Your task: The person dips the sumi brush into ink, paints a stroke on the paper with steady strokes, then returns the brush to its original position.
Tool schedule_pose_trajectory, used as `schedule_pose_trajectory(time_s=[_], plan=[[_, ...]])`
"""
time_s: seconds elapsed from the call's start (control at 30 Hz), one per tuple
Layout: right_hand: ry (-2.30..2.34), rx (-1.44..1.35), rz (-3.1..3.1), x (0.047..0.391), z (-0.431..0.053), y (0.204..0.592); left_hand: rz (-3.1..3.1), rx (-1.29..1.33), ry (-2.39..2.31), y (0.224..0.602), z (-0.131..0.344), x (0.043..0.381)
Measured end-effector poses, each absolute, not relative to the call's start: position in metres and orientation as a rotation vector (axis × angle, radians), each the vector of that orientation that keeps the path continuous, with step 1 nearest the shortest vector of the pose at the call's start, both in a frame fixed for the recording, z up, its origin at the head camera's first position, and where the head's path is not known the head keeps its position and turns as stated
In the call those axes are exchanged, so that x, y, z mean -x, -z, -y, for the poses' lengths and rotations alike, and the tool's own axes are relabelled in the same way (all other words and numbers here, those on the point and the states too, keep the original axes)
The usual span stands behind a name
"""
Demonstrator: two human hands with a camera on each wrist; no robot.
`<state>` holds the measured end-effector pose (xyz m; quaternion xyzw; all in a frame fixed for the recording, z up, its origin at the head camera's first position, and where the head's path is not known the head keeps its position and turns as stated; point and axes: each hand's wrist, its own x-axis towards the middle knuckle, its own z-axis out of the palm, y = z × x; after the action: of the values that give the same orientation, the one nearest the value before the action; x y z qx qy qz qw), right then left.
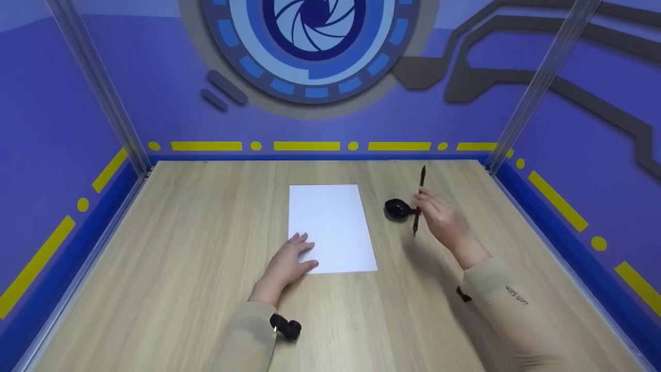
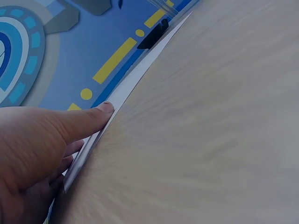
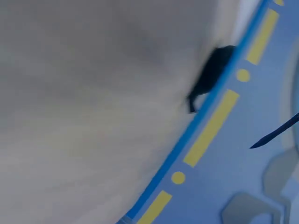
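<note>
A white sheet of paper (image 1: pixel 333 222) lies on the wooden table. My left hand (image 1: pixel 289 261) rests on its lower left corner; in the left wrist view the thumb (image 2: pixel 88 122) lies over the paper's near edge. My right hand (image 1: pixel 439 217) pinches a thin dark stick with pointed ends, like a pen or brush (image 1: pixel 423 176), raised above the table to the right of the paper. Beside that hand sits a round black dish with a short handle (image 1: pixel 397 209). The right wrist view shows one pointed tip, but not the hand.
Blue printed walls (image 1: pixel 170 93) with yellow dashes enclose the table (image 1: pixel 181 248) at the back and both sides. Metal posts (image 1: pixel 542 82) stand at the back corners. A small black camera (image 1: pixel 285 327) is worn on the left wrist.
</note>
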<state>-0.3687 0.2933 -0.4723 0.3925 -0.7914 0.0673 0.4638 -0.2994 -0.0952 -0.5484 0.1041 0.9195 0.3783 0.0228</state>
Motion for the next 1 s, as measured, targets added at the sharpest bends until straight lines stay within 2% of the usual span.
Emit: schedule_pose_trajectory(time_s=[0.27,0.5,1.0], plan=[[-0.990,-0.288,1.783,0.363,-0.266,0.454,-2.856,-0.341,-1.161,0.548,0.097,0.299],[-1.625,0.216,1.537,0.372,-0.277,0.461,-2.851,-0.318,-1.159,0.547,0.095,0.299],[-1.857,0.527,1.472,0.392,-0.302,0.505,-2.857,-0.307,-1.151,0.548,0.094,0.298]])
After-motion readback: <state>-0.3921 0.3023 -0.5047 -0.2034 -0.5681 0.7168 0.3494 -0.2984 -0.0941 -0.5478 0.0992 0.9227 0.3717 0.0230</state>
